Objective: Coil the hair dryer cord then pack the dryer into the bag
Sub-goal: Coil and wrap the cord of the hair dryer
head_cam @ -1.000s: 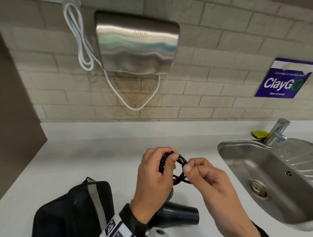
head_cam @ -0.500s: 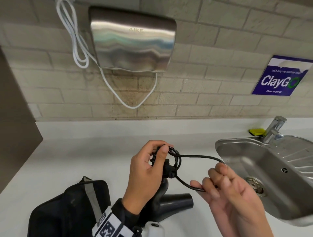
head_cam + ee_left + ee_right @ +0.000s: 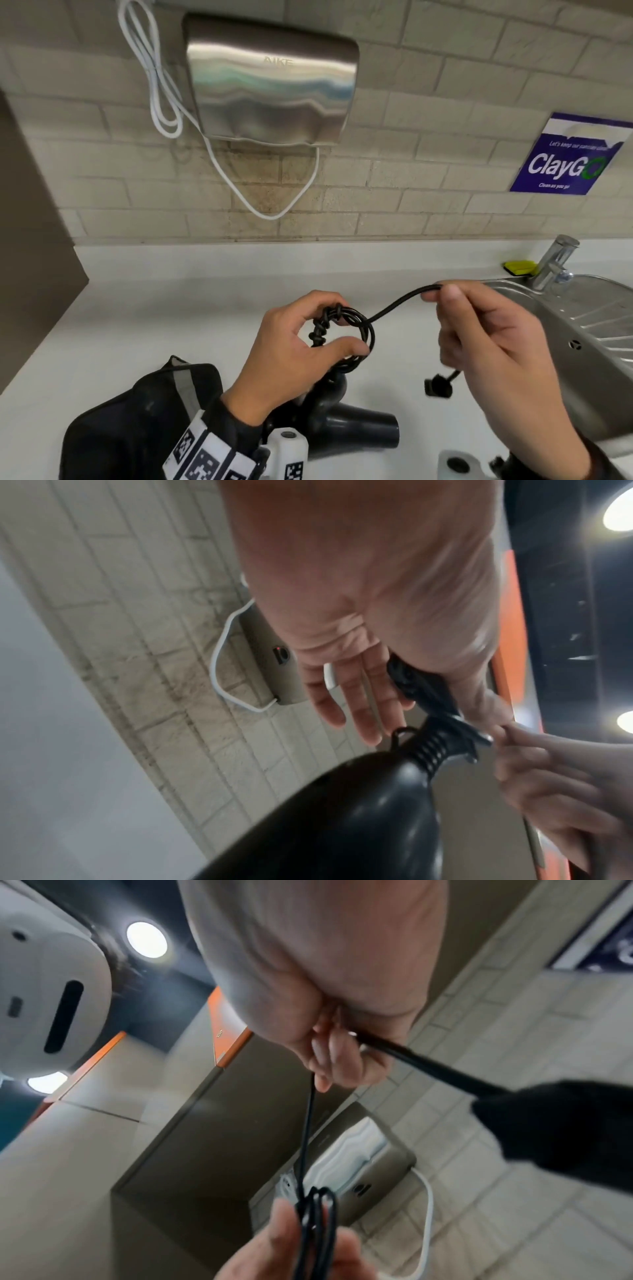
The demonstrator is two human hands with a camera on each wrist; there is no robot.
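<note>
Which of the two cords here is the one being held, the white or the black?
The black cord: the left hand grips its coils and the right hand pinches its free length. The white cord hangs untouched beside the wall dryer.

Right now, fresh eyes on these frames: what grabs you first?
Centre foreground: the left hand holds a small coil of black cord, while the right hand pinches the loose end stretched toward the sink. Below them, the black hair dryer lies beside a dark bag; a steel hand dryer dominates the wall.
</note>
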